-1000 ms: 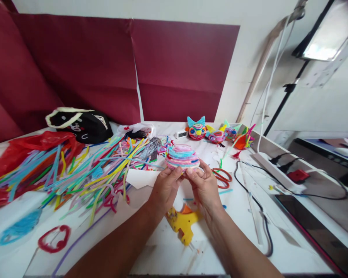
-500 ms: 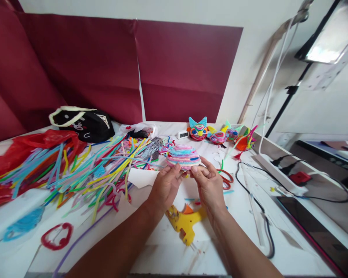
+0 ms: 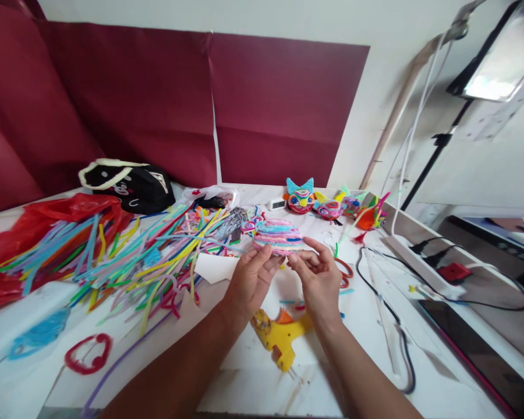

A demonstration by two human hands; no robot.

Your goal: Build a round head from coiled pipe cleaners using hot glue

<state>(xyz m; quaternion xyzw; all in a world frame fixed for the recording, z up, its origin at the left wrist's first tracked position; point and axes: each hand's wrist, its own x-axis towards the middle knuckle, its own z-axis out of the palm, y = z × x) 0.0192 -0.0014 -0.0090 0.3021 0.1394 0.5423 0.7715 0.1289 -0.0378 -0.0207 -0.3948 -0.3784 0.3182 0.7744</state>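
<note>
Above the middle of the table, my left hand [image 3: 251, 276] pinches the lower left edge of a rounded pipe-cleaner craft [image 3: 278, 237], striped pink, blue and white. At its lower right edge, my right hand [image 3: 318, 273] grips with thumb and bent fingers, the index finger raised a little off it. A small pink and blue piece with eye shapes [image 3: 250, 226] shows at the craft's left; I cannot tell whether the two are joined. Below my hands lies a yellow glue gun [image 3: 282, 340], partly hidden by my right wrist.
Loose pipe cleaners [image 3: 157, 250] spread across the left, some in a red plastic bag [image 3: 113, 206]. Finished pipe-cleaner figures [image 3: 300, 201] stand at the back. Orange-handled scissors [image 3: 346, 273], a black cable [image 3: 397, 317], a power strip [image 3: 423, 265] and a phone-like dark slab [image 3: 475, 355] lie right.
My right hand has shifted slightly, its index finger lifting a little away from the craft. The whole view has moved a touch; the craft stays held in nearly the same place.
</note>
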